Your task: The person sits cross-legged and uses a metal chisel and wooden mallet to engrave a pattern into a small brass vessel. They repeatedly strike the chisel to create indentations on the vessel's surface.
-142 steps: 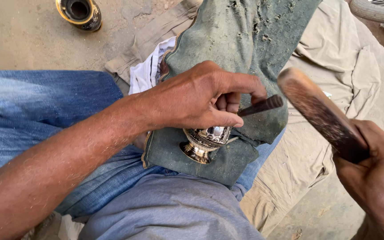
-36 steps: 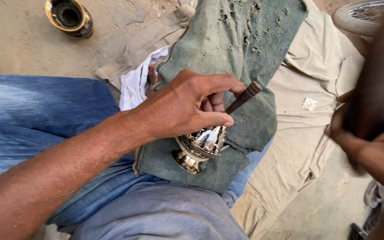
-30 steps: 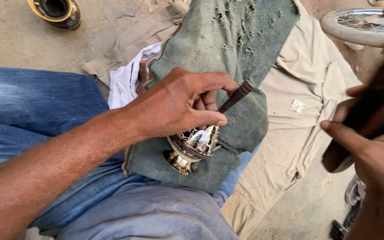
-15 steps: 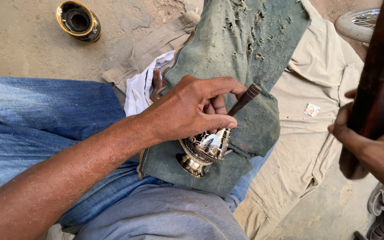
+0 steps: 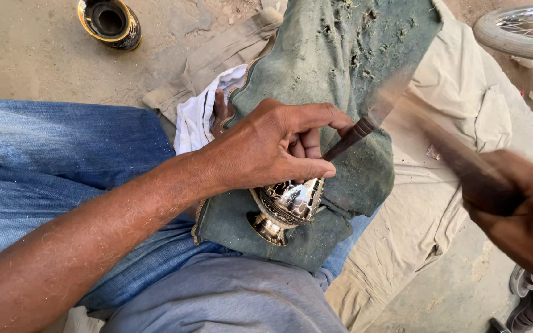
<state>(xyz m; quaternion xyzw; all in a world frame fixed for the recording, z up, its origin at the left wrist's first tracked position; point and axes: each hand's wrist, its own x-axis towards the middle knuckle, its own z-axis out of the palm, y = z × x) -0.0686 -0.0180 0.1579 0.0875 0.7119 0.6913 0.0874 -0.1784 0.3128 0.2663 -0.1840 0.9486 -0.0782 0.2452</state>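
A: Wide view first: a worn green cloth pad is draped over the knee in blue denim jeans, a beige cloth spread beneath on the dusty ground; a dark, gold-rimmed metal vase stands well apart, top left.

B: And the piece itself, a shiny engraved silver-coloured metal cup with a brass foot, lies tilted on the pad; the left hand is clenched over it, fingers pinching a slim dark metal punch against its wall.

A: The right hand is wrapped round a dark wooden mallet, blurred mid-swing.

B: Best done, I'd judge, with the punch steady and the blows light and square; a slip mars the engraving.
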